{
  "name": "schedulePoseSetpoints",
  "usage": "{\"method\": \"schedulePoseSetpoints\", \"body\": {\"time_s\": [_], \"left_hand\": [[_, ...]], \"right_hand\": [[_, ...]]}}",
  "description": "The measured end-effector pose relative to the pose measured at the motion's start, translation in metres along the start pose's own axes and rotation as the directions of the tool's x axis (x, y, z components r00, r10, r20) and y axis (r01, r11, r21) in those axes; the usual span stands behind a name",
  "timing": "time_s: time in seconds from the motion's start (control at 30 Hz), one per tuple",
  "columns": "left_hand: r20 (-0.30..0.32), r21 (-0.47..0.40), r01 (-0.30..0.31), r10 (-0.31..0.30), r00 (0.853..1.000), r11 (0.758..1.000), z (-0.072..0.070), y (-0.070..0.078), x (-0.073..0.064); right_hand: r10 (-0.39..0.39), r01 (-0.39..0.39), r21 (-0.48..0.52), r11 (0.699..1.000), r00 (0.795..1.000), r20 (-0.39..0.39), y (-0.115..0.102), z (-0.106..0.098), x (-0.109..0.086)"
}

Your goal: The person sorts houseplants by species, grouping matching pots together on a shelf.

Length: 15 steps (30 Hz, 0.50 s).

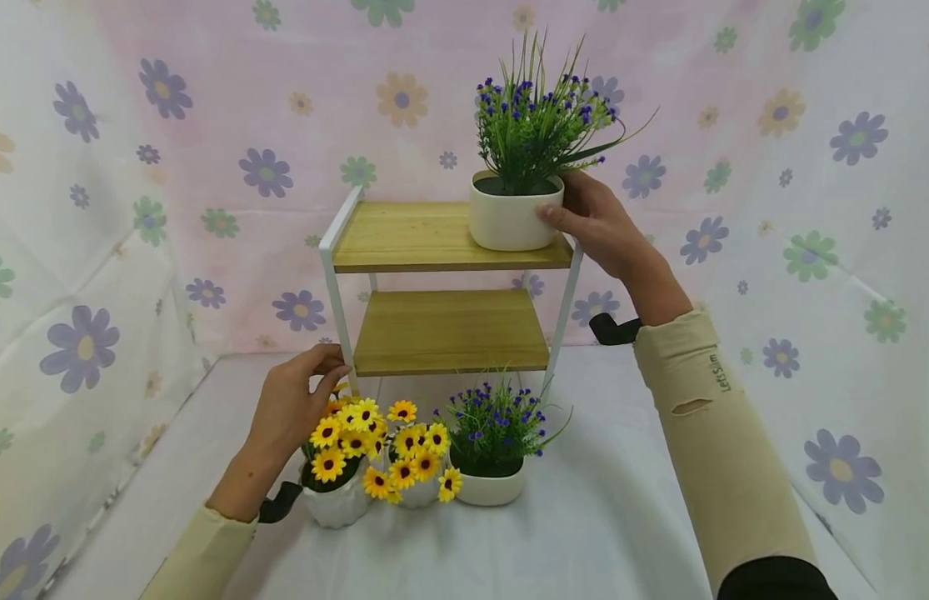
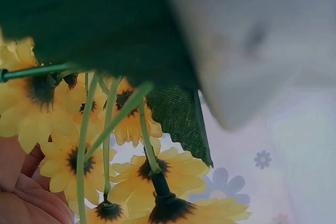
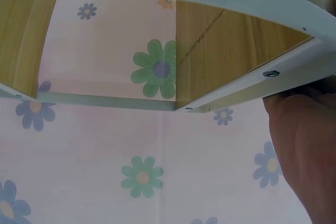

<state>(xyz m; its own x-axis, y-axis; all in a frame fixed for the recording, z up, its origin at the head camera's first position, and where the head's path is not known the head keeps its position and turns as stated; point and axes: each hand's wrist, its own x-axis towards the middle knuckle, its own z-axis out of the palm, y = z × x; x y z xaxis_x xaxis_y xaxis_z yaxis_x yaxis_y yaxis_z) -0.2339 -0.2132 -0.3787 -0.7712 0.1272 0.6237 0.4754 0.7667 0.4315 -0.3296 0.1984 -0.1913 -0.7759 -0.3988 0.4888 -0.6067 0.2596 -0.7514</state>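
Note:
A two-tier shelf [image 1: 417,237] with wooden boards and a white frame stands on the table. At the right end of its top board sits a white oval pot [image 1: 515,221] of artificial grass and small purple flowers [image 1: 535,117]. My right hand [image 1: 602,221] grips that pot's right side, thumb in front and fingers behind. Down at the shelf's left front leg, my left hand [image 1: 287,404] pinches the post between thumb and fingers. In the left wrist view, yellow flowers [image 2: 157,171] partly cover the left hand [image 2: 31,198]; the right wrist view shows the right hand [image 3: 307,145] beside the frame.
In front of the shelf stand two white pots of yellow sunflowers, a left one [image 1: 337,504] and a middle one [image 1: 419,493]. Right of them is another purple-flowered pot [image 1: 488,487]. The lower board [image 1: 452,333] is bare wood. Flower-printed cloth [image 1: 224,108] hangs behind.

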Motion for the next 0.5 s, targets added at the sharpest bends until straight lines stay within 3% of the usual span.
{"method": "schedulePoseSetpoints", "body": {"time_s": [0.5], "left_hand": [[0.008, 0.014, 0.012, -0.012, 1.000, 1.000, -0.0004, 0.0000, -0.0016]], "right_hand": [[0.009, -0.004, 0.081, 0.997, 0.998, -0.059, 0.0053, 0.0069, -0.0028]]}}
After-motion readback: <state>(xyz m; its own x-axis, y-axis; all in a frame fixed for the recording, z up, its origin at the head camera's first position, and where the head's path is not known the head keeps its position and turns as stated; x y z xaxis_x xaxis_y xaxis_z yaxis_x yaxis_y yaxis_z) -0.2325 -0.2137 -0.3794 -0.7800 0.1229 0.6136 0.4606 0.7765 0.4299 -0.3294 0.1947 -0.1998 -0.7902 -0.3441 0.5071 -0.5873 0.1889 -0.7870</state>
